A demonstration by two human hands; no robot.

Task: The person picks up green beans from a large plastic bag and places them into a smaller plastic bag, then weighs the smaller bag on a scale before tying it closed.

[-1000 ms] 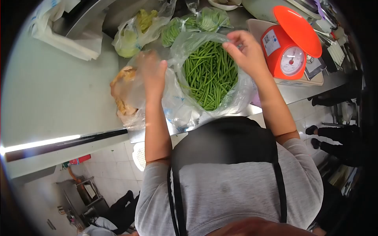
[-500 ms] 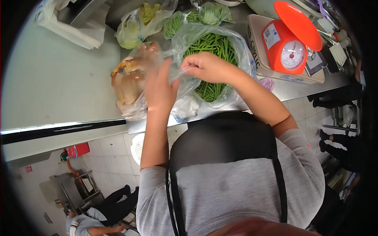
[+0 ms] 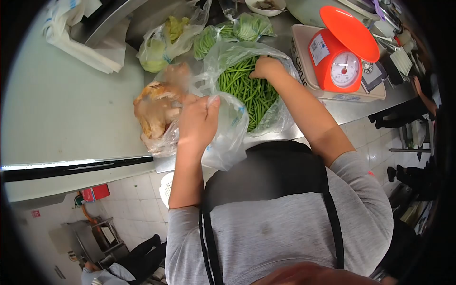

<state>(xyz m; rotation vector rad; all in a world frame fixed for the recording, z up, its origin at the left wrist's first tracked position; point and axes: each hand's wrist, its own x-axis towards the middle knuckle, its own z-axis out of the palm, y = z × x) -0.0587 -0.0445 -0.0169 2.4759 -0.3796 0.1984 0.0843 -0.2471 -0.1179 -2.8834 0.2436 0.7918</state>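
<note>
My left hand [image 3: 196,124] is closed on the edge of a clear plastic bag [image 3: 227,137], which hangs open over the counter's front edge. My right hand [image 3: 268,69] reaches into a large clear bag [image 3: 284,124] full of long green beans [image 3: 244,90]. Its fingers are curled down among the beans at the far side, with the fingertips partly hidden. Just left of my left hand lies a plastic bag of brownish, pale pieces that look like meat [image 3: 154,111], partly blurred.
Behind are small bags of green beans [image 3: 205,43], a bag of leafy greens [image 3: 159,52] and a bowl [image 3: 266,8]. An orange dial scale [image 3: 335,61] stands on a lidded box [image 3: 304,61] at right. Other people [image 3: 147,256] stand at the lower left and far right.
My hands have parted. The right hand has let go of the thin plastic bag and moved into the green beans. The bag in my left hand now hangs open, spread toward me.
</note>
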